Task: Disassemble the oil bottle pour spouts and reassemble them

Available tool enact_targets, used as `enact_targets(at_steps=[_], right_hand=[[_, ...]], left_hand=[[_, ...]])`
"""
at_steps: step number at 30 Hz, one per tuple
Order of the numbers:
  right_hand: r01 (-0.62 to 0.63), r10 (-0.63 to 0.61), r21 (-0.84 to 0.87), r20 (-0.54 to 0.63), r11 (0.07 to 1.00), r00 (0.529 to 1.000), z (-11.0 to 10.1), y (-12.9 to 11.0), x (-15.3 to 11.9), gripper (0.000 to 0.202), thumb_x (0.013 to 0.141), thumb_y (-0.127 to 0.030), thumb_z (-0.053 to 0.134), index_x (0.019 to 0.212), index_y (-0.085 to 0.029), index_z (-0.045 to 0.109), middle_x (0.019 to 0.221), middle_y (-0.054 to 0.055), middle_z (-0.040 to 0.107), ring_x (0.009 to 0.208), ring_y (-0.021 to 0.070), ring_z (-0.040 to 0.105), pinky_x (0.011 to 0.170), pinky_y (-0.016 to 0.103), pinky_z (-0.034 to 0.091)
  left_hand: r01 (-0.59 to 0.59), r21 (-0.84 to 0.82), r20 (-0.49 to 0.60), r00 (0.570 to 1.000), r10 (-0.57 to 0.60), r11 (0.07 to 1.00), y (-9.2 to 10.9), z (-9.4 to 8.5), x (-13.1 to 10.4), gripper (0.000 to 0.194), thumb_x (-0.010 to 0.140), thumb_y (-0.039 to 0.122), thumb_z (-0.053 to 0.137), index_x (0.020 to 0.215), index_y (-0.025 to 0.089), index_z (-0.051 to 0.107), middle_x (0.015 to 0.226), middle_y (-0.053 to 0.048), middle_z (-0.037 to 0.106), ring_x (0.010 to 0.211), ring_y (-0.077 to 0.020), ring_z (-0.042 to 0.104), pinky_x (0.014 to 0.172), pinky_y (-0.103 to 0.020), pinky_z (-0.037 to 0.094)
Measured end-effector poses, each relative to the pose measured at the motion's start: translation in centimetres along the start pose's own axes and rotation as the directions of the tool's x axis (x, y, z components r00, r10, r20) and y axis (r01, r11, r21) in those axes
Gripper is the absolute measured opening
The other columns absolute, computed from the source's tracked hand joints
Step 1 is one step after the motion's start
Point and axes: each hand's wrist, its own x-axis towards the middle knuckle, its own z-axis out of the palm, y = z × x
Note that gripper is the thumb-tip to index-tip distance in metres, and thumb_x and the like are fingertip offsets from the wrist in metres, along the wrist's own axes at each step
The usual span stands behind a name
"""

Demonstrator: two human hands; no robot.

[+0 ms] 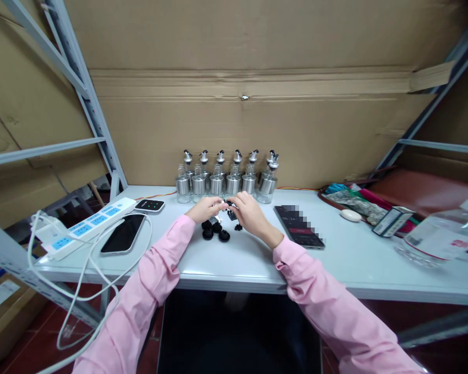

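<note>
My left hand (206, 209) and my right hand (250, 214) meet over the middle of the white table (234, 259). Both have their fingers closed around small parts between them, partly hidden and too small to name. Just below my left hand lie several round black stoppers (223, 236). Small black pieces (238, 227) rest on the table beside my right hand. Behind the hands, two rows of glass bottles with metal bands (217, 185) stand upright; the back row and one front bottle at the right carry pourer spouts (253, 155).
A power strip (95, 226) with white cables, a dark phone (124, 234) and a small black-screened device (150, 206) lie left. Right are another phone (298, 227), a white oval object (351, 215), a small box (393, 222) and a large clear bottle (439, 236). Cardboard (296, 124) stands behind.
</note>
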Motion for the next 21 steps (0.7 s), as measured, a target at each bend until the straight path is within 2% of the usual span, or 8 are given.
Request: enact_targets(at_steps=[5,8,11,14,17,21], right_hand=[[0.056,-0.064,-0.137,-0.057,0.989,0.996,-0.4,-0.2,0.1,0.025,0.093,-0.024,0.035,0.098,-0.013,0.057,0.078,0.009,0.056,0.074,0.0214,0.042,0.065,0.033,0.032],[0.051,-0.058,-0.090,-0.070,0.995,0.996,-0.4,-0.1,-0.1,0.023,0.093,-0.022,0.035,0.099,-0.015,0.056,0.078,0.008,0.055,0.074,0.0210,0.043,0.065,0.033,0.032],[-0.040,0.055,0.127,-0.118,0.991,0.991,-0.3,0.1,-0.3,0.020,0.092,-0.021,0.036,0.098,-0.018,0.055,0.084,0.008,0.055,0.079,0.0198,0.046,0.068,0.032,0.036],[-0.202,0.263,0.318,-0.162,0.926,0.951,-0.3,0.5,-0.4,0.016,0.089,-0.027,0.044,0.100,-0.019,0.053,0.087,0.006,0.054,0.082,0.0192,0.049,0.073,0.034,0.038],[-0.317,0.363,0.306,-0.106,0.898,0.926,-0.2,0.6,-0.4,0.017,0.088,-0.035,0.047,0.089,-0.021,0.058,0.084,0.005,0.055,0.085,0.0204,0.049,0.077,0.037,0.035],[-0.318,0.328,0.253,0.003,0.914,0.945,0.1,0.5,-0.4,0.023,0.085,-0.040,0.051,0.080,-0.021,0.063,0.089,0.006,0.055,0.090,0.0218,0.048,0.078,0.040,0.033]], left_hand=[[-0.005,-0.076,0.008,1.000,0.006,0.997,0.5,0.0,-0.2,0.044,0.081,0.057,0.037,0.067,0.016,0.047,0.048,0.005,0.041,0.048,-0.0089,0.037,0.054,-0.022,0.034],[-0.028,0.010,-0.061,0.998,0.028,1.000,0.2,0.3,-0.2,0.037,0.083,0.052,0.041,0.082,0.016,0.051,0.054,0.004,0.048,0.053,-0.0111,0.045,0.058,-0.023,0.038],[-0.067,0.250,-0.203,0.972,0.120,0.966,-0.4,0.6,-0.2,0.032,0.081,0.043,0.052,0.101,0.017,0.048,0.076,-0.001,0.059,0.071,-0.0152,0.055,0.068,-0.026,0.042],[-0.131,0.428,-0.237,0.939,0.251,0.894,-0.8,0.9,-0.3,0.030,0.082,0.035,0.056,0.105,0.018,0.047,0.088,-0.004,0.059,0.081,-0.0175,0.056,0.075,-0.029,0.043],[-0.191,0.509,-0.222,0.913,0.343,0.839,-0.9,1.1,-0.4,0.026,0.082,0.027,0.057,0.104,0.018,0.048,0.092,-0.005,0.059,0.083,-0.0177,0.056,0.077,-0.029,0.044],[-0.214,0.561,-0.190,0.907,0.376,0.800,-0.9,1.3,-0.4,0.029,0.079,0.016,0.057,0.106,0.018,0.048,0.094,-0.005,0.060,0.087,-0.0188,0.056,0.079,-0.030,0.044]])
